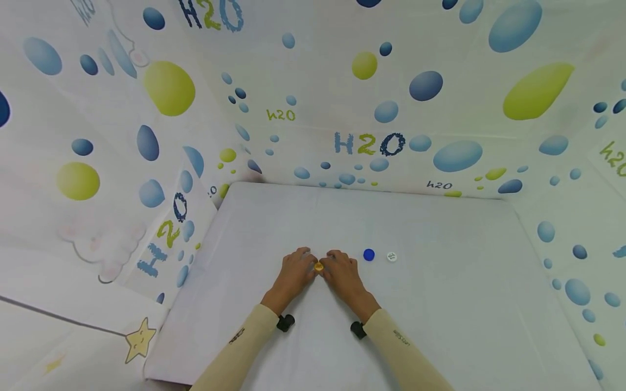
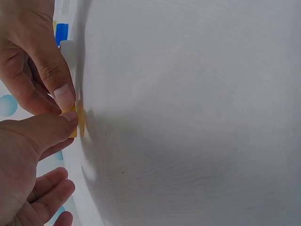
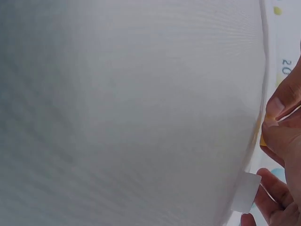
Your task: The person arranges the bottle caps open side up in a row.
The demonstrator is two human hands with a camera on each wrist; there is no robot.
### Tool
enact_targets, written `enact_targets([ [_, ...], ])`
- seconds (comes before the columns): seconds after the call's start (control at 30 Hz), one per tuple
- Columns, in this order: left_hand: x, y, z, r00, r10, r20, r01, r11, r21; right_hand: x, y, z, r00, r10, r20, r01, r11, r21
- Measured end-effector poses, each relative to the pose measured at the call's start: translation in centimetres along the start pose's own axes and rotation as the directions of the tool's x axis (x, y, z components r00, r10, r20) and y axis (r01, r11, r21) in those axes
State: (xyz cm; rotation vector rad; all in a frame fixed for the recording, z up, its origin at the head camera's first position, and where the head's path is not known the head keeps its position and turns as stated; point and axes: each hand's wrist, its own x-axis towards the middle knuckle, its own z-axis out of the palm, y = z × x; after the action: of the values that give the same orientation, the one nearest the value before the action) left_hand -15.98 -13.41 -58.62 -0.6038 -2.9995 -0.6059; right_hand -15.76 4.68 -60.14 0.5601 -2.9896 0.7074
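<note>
A small round yellow piece (image 1: 319, 266) is pinched between both hands just above the white table, its kind unclear. My left hand (image 1: 295, 274) grips its left side with thumb and forefinger, the other fingers apart from it in the left wrist view. My right hand (image 1: 344, 277) holds the opposite side, thumb tip close to the left thumb. Much of the yellow piece (image 2: 73, 133) is covered by the fingertips. To the right of the right hand lie a round blue piece (image 1: 369, 254) and a round white piece (image 1: 392, 257) with dark marks. A white piece (image 3: 246, 193) shows near the right fingers.
The table (image 1: 464, 282) has a plain white cover. Printed sheets (image 1: 313, 81) with blue and green drops and lettering rise behind it and at both sides. A black strap device (image 1: 286, 322) sits at the left wrist, another black device (image 1: 358, 329) at the right.
</note>
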Motion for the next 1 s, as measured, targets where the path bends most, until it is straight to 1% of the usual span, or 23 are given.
enact_targets([
  [0.17,0.2,0.2,-0.5,1.0,-0.014,0.007,0.014,1.0,-0.004,0.1,-0.1,-0.3,1.0,0.005,0.004,-0.005,1.0,0.021],
  [0.27,0.2,0.2,-0.8,1.0,-0.008,-0.006,0.008,1.0,-0.006,0.1,-0.2,-0.6,1.0,0.003,-0.012,-0.003,1.0,0.013],
  [0.4,0.3,0.3,-1.1,1.0,-0.001,-0.019,0.001,1.0,-0.005,0.1,-0.5,-1.0,0.999,-0.007,-0.042,0.008,1.0,0.023],
  [0.53,0.5,0.3,-1.2,1.0,0.001,-0.03,-0.001,1.0,-0.006,0.2,-1.0,-1.6,0.999,-0.006,-0.052,0.008,0.999,0.045],
  [0.7,0.7,0.5,-1.3,0.999,-0.023,-0.032,0.022,1.0,-0.021,0.2,-1.6,-2.2,0.998,0.013,-0.064,-0.007,0.996,0.089],
  [0.87,0.8,0.8,-1.3,0.997,-0.035,-0.071,0.033,0.999,-0.035,0.2,-1.9,-2.4,0.996,0.044,-0.076,-0.036,0.993,0.108],
  [1.0,0.7,0.9,-1.1,0.992,-0.033,-0.122,0.028,0.999,-0.037,0.3,-2.0,-2.4,0.994,0.082,-0.074,-0.071,0.988,0.135],
])
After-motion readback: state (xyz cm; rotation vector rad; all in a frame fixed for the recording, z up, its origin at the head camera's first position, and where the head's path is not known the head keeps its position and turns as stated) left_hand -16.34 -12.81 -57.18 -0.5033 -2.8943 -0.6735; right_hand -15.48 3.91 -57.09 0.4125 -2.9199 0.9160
